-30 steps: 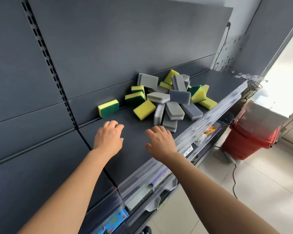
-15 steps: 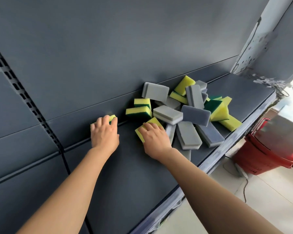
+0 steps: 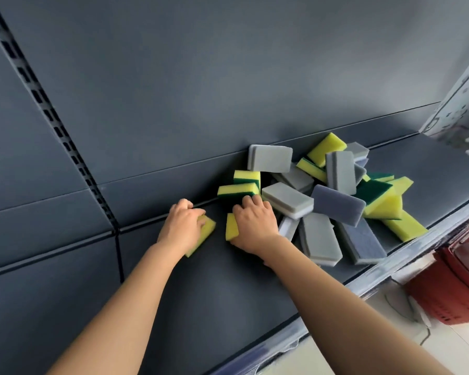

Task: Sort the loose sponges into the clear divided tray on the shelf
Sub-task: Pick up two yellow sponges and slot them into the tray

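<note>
Left hand (image 3: 183,226): palm down on the shelf, fingers curled over the far end of the lone yellow sponge (image 3: 206,231) and gripping it. The thumb is hidden.
Right hand (image 3: 255,223): palm down just to the right, knuckles raised, fingers curled over the near yellow sponge (image 3: 231,226). Only that sponge's left end shows past the hand.

Back panel (image 3: 173,77): dark grey, jointed in horizontal seams, fills the upper view.
Shelf (image 3: 201,299): dark grey deck running from lower left to the right edge. A clear strip (image 3: 385,272) lines its front edge.
Pile of sponges (image 3: 333,196): loose on the shelf against the back panel, directly right of the right hand. It is a jumble of grey pieces and yellow pieces with green scouring faces, some flat, some on edge, several overlapping.
Red basket (image 3: 452,288): below the shelf front at lower right, on a pale floor.
Slotted upright (image 3: 52,125): dark strip with paired slots, set in the back panel at left.
Blue-grey sponge (image 3: 344,209): lies tilted across the middle of the pile.
Grey sponge (image 3: 270,158): on edge, leaning on the back panel at the pile's upper left.
Yellow-and-green sponge (image 3: 237,188): on its long edge just beyond the right fingertips, with a second one close behind it.
Lone yellow sponge: apart from the pile, left of the near yellow sponge, with a gap between them.
</note>
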